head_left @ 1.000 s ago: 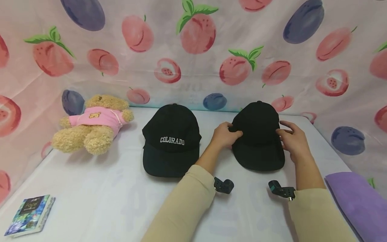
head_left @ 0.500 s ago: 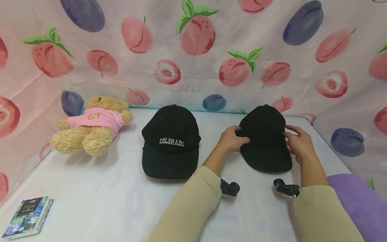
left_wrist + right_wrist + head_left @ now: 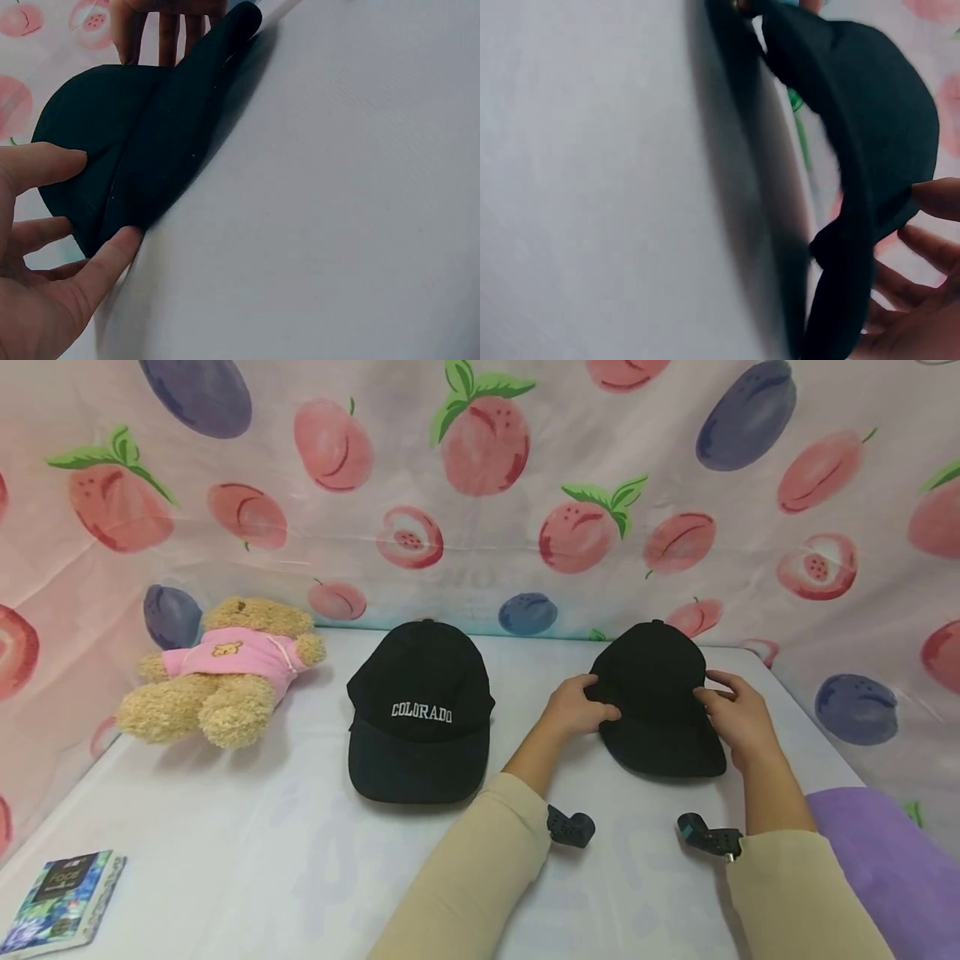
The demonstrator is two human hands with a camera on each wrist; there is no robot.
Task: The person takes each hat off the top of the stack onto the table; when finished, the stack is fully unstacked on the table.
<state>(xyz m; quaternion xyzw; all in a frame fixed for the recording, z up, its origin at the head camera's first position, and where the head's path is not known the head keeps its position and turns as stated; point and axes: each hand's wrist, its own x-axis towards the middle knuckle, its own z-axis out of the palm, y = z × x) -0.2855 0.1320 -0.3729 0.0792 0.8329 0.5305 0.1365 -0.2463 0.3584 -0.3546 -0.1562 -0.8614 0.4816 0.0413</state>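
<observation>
A plain black baseball cap (image 3: 651, 685) stands on the right part of the white-covered table, brim toward me. My left hand (image 3: 573, 708) grips its left side, thumb on the front and fingers round the edge. On the opposite side my right hand (image 3: 738, 714) pinches the cap between thumb and fingers. In the left wrist view, the fingers of the left hand (image 3: 56, 277) lie along the cap's edge, down near the cloth. The right wrist view has the fingers of the right hand (image 3: 922, 277) against the crown, and part of the brim looks raised off the table.
Left of the held cap sits another black cap (image 3: 423, 681) lettered COLORADO. A teddy bear in a pink top (image 3: 243, 652) lies at the back left. A small book (image 3: 63, 902) is at the front left, a purple item (image 3: 885, 860) at the right edge. Fruit-patterned cloth (image 3: 480, 552) hangs behind.
Both hands have shifted the plain cap a little to the right, away from the COLORADO cap. In the last half second it has barely moved; its brim edge sits slightly higher in view.
</observation>
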